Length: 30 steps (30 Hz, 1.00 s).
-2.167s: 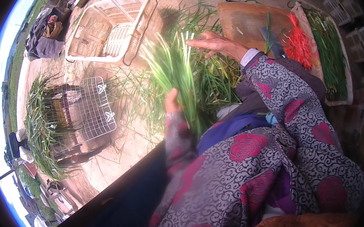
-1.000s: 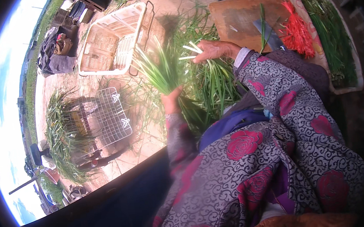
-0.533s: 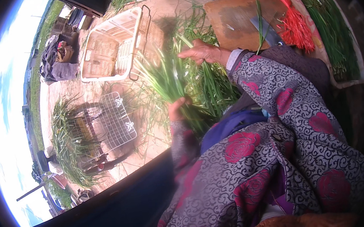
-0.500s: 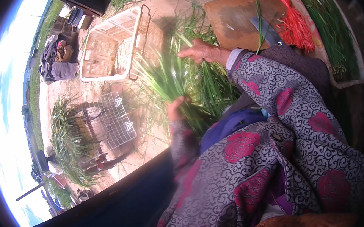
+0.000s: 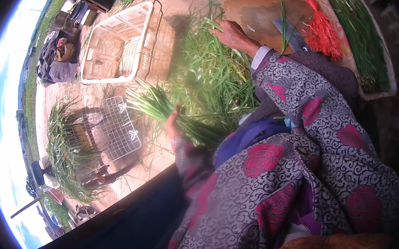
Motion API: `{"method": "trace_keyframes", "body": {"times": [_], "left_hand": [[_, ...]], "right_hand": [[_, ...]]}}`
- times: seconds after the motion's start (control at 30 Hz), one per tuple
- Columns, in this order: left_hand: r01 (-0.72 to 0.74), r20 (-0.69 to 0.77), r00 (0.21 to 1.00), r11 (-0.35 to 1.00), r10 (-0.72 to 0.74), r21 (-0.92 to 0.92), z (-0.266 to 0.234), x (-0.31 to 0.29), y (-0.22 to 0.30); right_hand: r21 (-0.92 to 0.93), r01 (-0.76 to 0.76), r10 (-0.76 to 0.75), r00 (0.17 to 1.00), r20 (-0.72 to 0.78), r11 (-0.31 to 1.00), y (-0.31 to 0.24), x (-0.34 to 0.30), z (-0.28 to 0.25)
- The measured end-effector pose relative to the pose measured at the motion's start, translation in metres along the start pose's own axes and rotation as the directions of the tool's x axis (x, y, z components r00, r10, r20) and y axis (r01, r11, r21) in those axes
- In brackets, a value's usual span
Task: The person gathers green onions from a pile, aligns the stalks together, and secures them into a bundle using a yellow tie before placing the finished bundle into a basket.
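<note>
My left hand [image 5: 173, 123] is closed round a thick bunch of chives [image 5: 152, 100], whose pale stem ends fan out up and to the left. The leafy ends trail back toward my lap. Farther to the right, my right hand [image 5: 234, 37] pinches a few short pale stalks [image 5: 213, 24], well apart from the bunch. Between and below the hands lies a loose heap of cut chives [image 5: 218, 73] and leaf scraps.
A white plastic basket [image 5: 159, 57] stands at the upper left, with a wire basket [image 5: 119, 129] and piled greens [image 5: 64, 155] below it. At right are a brown board [image 5: 246, 13], a wide blade [image 5: 294, 38], red ties [image 5: 322, 35] and a crate of chives [image 5: 358, 39].
My left hand has carried the bunch left and down, away from my right hand. My right hand has moved up and right, with short stalks in its fingers.
</note>
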<state>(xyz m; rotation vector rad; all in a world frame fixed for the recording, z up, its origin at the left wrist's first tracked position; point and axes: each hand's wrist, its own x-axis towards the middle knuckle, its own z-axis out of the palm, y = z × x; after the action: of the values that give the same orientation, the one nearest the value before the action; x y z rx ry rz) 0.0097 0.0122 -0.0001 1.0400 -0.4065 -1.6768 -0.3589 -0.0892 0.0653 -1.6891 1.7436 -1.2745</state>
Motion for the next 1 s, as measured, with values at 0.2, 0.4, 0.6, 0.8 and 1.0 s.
{"method": "trace_keyframes", "body": {"times": [0.2, 0.4, 0.6, 0.8, 1.0], "left_hand": [[-0.241, 0.153, 0.966, 0.939, 0.208, 0.245, 0.047, 0.026, -0.021], [-0.209, 0.175, 0.972, 0.911, 0.155, 0.356, 0.095, 0.017, -0.035], [-0.236, 0.085, 0.972, 0.887, 0.221, 0.397, 0.072, 0.020, -0.030], [-0.269, 0.051, 0.962, 0.904, 0.268, 0.331, 0.071, 0.024, -0.028], [-0.293, 0.143, 0.954, 0.914, 0.262, 0.280, 0.074, 0.014, -0.027]], "right_hand": [[0.341, -0.220, -0.026, 0.807, 0.590, 0.914, -0.047, -0.033, 0.035], [0.307, -0.067, -0.155, 0.751, 0.641, 0.949, -0.032, -0.035, 0.044], [0.447, -0.625, 0.005, 0.585, 0.811, 0.639, -0.056, -0.016, -0.003], [-0.037, -0.039, 0.053, 0.841, 0.538, 0.999, -0.006, -0.010, 0.005], [0.341, -0.209, -0.029, 0.816, 0.578, 0.917, -0.075, -0.068, 0.058]]}}
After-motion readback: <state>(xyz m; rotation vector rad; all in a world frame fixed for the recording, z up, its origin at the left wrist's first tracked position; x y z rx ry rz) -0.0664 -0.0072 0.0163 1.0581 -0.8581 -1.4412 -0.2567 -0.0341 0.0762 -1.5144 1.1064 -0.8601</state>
